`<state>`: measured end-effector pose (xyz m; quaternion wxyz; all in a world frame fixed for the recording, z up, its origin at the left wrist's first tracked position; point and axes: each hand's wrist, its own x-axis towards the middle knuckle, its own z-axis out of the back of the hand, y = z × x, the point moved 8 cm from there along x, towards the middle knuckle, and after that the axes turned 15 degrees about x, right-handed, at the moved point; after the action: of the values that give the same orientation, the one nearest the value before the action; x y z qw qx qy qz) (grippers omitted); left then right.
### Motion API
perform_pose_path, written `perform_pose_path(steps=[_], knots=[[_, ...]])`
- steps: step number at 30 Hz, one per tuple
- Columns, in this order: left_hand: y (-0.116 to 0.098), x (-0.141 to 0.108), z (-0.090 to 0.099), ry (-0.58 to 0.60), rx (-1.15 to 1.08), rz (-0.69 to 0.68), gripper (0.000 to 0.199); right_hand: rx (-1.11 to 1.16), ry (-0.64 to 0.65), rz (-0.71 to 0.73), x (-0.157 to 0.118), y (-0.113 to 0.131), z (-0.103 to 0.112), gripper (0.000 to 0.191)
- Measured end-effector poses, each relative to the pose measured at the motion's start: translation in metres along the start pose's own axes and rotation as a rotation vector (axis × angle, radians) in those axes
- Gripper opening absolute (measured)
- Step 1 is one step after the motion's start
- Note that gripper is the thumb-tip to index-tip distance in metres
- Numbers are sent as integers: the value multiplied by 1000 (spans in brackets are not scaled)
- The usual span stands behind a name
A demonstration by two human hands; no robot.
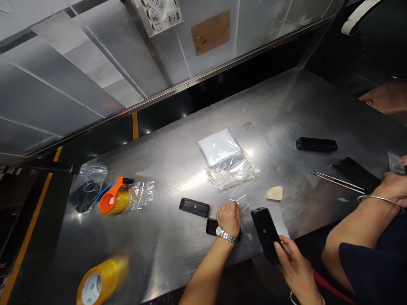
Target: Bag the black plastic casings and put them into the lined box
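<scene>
My left hand (228, 218), with a steel wristwatch (225, 234), is curled over a black plastic casing (211, 226) lying on the steel table (152, 199). A small clear plastic bag (239, 199) sticks out past its fingers. My right hand (295, 264) grips a longer black casing (265, 233) by its lower end, tilted up at the table's front edge. Another black casing (193, 207) lies just left of my left hand. Part of the casing under my left hand is hidden.
A folded plastic bag pile (227, 159) lies at mid-table, with a beige foam piece (274, 193) nearby. Tweezers (335, 182) and black casings (316, 144) lie right, beside a co-worker's arm and hand (392, 188). Orange tape dispenser (111, 195) and yellow tape roll (98, 284) lie left.
</scene>
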<state>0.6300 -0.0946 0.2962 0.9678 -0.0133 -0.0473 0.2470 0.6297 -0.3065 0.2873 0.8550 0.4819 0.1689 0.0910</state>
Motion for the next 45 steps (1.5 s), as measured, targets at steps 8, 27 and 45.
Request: perform_pose_path(steps=[8, 27, 45], knots=[[-27, -5, -10, 102, -68, -109, 17, -38, -101, 113, 3, 10, 0, 30], [-32, -7, -25, 267, -476, -10, 26, -258, -243, 259, 3, 11, -12, 30], [-2, 8, -46, 350, -719, 403, 27, -45, -233, 138, 22, 3, -14, 34]])
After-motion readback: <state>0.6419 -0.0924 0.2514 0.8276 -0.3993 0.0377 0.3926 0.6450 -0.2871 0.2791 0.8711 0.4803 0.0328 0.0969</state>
